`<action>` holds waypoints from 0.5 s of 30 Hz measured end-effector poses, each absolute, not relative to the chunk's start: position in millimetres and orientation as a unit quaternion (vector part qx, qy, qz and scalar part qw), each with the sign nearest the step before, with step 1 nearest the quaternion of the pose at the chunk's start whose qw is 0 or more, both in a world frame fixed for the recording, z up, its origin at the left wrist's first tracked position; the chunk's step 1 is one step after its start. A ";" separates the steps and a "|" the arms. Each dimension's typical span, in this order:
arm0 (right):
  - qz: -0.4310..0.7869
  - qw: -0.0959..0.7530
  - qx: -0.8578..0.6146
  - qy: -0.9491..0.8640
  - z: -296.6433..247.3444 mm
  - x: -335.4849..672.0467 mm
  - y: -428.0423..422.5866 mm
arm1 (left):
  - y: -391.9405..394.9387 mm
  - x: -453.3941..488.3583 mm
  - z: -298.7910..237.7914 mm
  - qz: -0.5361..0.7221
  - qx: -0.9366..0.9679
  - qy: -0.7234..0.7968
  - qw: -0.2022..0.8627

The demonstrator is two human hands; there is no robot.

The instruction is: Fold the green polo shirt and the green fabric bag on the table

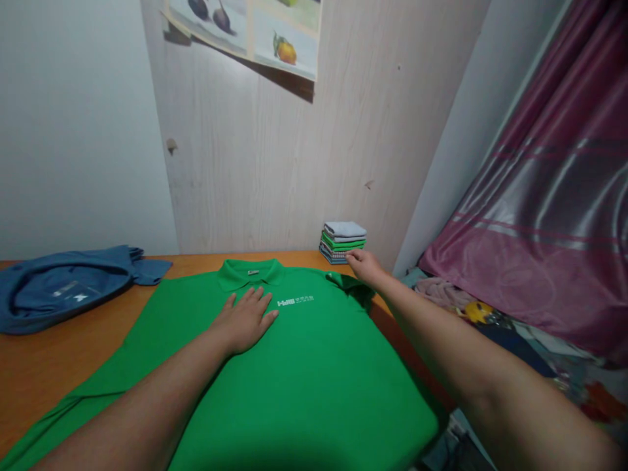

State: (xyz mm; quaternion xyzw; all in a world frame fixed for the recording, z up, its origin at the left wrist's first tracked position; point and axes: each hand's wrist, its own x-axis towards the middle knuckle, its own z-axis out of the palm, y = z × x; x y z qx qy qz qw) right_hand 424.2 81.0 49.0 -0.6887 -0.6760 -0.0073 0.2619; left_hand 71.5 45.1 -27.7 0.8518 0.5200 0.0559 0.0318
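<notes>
A green polo shirt (304,366) lies spread front up, its collar (250,271) toward the wall and a small white print on the chest. Flat on the chest, just below the collar, rests my left hand (245,320), open with fingers extended. My right hand (367,266) is at the shirt's right sleeve (356,288), which is partly turned up and shadowed. Its fingers are closed together; whether they pinch any cloth is hidden. Behind those fingers stands a small stack of folded clothes (345,230) in grey, green and checked fabric.
A blue garment (63,284) lies bunched on the orange table (29,366) at left. The wall (269,163) with a fruit picture (284,52) rises behind. At right hang shiny pink curtains (549,248) above a heap of mixed cloths (510,347).
</notes>
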 end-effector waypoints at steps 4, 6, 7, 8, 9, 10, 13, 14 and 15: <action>0.015 0.265 -0.718 -0.644 40.7 459.1 70.8 | 46.2 71.6 -28.4 0.048 0.850 0.524 0.032; 0.045 0.257 -0.714 -0.650 31.9 463.7 65.9 | 46.4 71.6 -28.2 0.045 0.849 0.525 0.032; 0.062 0.252 -0.708 -0.656 27.4 463.6 63.8 | 46.2 71.6 -28.0 0.046 0.849 0.525 0.032; 0.079 0.246 -0.702 -0.663 23.1 462.6 62.0 | 45.8 71.6 -27.5 0.048 0.850 0.523 0.033; 0.094 0.241 -0.697 -0.669 19.2 461.0 60.5 | 45.2 71.6 -26.9 0.051 0.851 0.521 0.034; 0.105 0.238 -0.692 -0.673 15.9 459.1 59.5 | 44.5 71.6 -26.2 0.053 0.853 0.518 0.035; 0.114 0.249 -0.695 -0.665 9.8 453.9 59.5 | 42.6 71.2 -24.4 0.052 0.856 0.513 0.033; 0.112 0.260 -0.701 -0.654 9.0 452.6 60.6 | 42.2 70.9 -24.0 0.051 0.856 0.514 0.031; 0.109 0.275 -0.709 -0.640 8.9 451.6 62.1 | 42.0 70.5 -23.9 0.050 0.856 0.513 0.029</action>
